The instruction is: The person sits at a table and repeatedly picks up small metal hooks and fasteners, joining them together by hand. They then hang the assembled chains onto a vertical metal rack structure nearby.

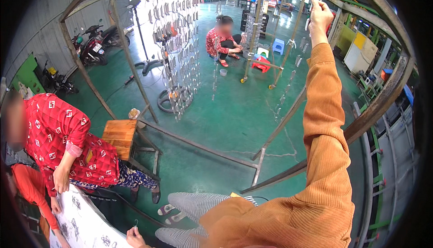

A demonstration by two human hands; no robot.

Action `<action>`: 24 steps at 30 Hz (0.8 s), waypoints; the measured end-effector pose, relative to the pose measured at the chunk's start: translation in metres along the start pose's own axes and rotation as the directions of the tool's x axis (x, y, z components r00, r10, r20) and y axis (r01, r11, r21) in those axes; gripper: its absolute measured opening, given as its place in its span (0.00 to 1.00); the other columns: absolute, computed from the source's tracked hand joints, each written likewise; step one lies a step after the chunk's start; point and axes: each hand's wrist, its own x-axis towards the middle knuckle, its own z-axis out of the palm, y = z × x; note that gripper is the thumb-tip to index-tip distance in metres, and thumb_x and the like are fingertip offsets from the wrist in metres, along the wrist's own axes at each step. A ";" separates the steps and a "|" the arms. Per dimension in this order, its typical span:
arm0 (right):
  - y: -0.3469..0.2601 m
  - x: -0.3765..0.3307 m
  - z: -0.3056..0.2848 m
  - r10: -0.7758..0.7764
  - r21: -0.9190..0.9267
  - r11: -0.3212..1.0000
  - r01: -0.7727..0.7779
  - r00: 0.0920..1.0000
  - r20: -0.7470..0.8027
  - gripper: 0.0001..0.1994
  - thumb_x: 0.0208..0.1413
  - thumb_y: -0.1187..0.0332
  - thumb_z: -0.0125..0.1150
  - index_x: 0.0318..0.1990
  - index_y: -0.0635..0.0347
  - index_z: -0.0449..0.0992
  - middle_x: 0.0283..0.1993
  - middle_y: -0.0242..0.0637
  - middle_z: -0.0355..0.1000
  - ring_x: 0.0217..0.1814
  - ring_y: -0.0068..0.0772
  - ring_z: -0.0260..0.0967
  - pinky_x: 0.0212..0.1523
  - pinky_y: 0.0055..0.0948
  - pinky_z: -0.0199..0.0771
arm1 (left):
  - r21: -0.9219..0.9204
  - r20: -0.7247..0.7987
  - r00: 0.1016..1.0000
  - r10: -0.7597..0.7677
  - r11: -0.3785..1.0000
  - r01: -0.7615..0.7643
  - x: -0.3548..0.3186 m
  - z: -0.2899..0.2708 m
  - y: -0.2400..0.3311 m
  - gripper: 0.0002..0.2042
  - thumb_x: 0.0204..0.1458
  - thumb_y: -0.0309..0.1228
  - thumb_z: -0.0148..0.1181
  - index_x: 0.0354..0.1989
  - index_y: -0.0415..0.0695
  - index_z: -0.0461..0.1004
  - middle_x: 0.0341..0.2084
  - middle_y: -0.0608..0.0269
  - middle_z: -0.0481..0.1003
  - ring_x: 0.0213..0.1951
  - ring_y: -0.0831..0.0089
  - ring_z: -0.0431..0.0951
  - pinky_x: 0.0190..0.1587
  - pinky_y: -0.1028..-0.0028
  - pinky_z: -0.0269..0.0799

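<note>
Pinching a small wire hook between thumb & fingertips, the L hand is showing at the lower edge, beside the white-topped table, hook's curved end pointing up. The R hand is reaching high on an arm in a brown ribbed sleeve, up by the top bar of a metal frame; its fingers are curling in, but how tightly & on what, can't tell. A strand of metal pcs is hanging just below it; can't tell if they're touching.

The table is carrying several dark tangled clumps, too small to ID. A co-worker in a red patterned top is standing by it, one hand hanging near its edge; a 2nd co-worker in orange-red is leaning over, both arms reaching onto the top. A wooden stool is standing just past them on the green floor.

Further off, many more strands are hanging in rows, L of centre. Beyond, a person in a red top is crouching by a wheeled rack, w/ a blue stool & a red stool nearby. Motorbikes are standing along the wall, far L
</note>
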 end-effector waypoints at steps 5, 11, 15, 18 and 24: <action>0.002 -0.037 0.023 0.017 0.054 0.998 -0.020 0.998 0.058 0.08 0.46 0.69 0.71 0.25 0.64 0.80 0.22 0.27 0.73 0.23 0.15 0.63 0.26 0.19 0.65 | 0.002 -0.045 0.999 0.011 1.000 -0.011 -0.001 -0.010 0.011 0.05 0.47 0.25 0.63 0.30 0.35 0.79 0.21 0.54 0.74 0.22 0.63 0.73 0.25 0.67 0.68; -0.003 -0.050 0.049 0.081 0.197 0.975 -0.104 0.990 0.119 0.07 0.45 0.71 0.72 0.26 0.64 0.81 0.22 0.26 0.73 0.24 0.14 0.64 0.28 0.18 0.65 | 0.004 -0.011 1.000 0.008 1.000 -0.008 -0.002 -0.011 0.041 0.04 0.47 0.25 0.62 0.29 0.36 0.79 0.21 0.55 0.74 0.21 0.62 0.73 0.24 0.67 0.67; -0.019 -0.078 0.084 0.068 0.163 0.982 -0.099 0.981 0.184 0.06 0.47 0.69 0.72 0.27 0.60 0.81 0.21 0.23 0.70 0.21 0.11 0.61 0.23 0.15 0.59 | 0.008 -0.031 0.999 -0.033 0.999 0.033 -0.003 -0.026 0.052 0.04 0.47 0.25 0.62 0.29 0.37 0.79 0.22 0.55 0.74 0.22 0.62 0.73 0.24 0.67 0.66; 0.003 -0.070 0.111 0.110 0.252 0.951 -0.180 0.957 0.267 0.06 0.47 0.69 0.71 0.28 0.61 0.81 0.22 0.24 0.72 0.22 0.12 0.62 0.24 0.16 0.61 | -0.037 -0.041 0.998 -0.053 0.998 0.051 -0.006 -0.023 0.055 0.04 0.47 0.25 0.62 0.29 0.37 0.79 0.22 0.55 0.74 0.21 0.63 0.73 0.24 0.67 0.66; -0.045 -0.119 0.167 0.102 0.168 0.971 -0.168 0.933 0.344 0.08 0.49 0.68 0.66 0.24 0.62 0.78 0.19 0.28 0.70 0.23 0.17 0.64 0.24 0.23 0.62 | -0.018 -0.059 0.998 -0.035 0.999 0.034 -0.014 -0.023 0.037 0.04 0.47 0.25 0.62 0.28 0.38 0.79 0.22 0.55 0.75 0.22 0.62 0.74 0.25 0.67 0.67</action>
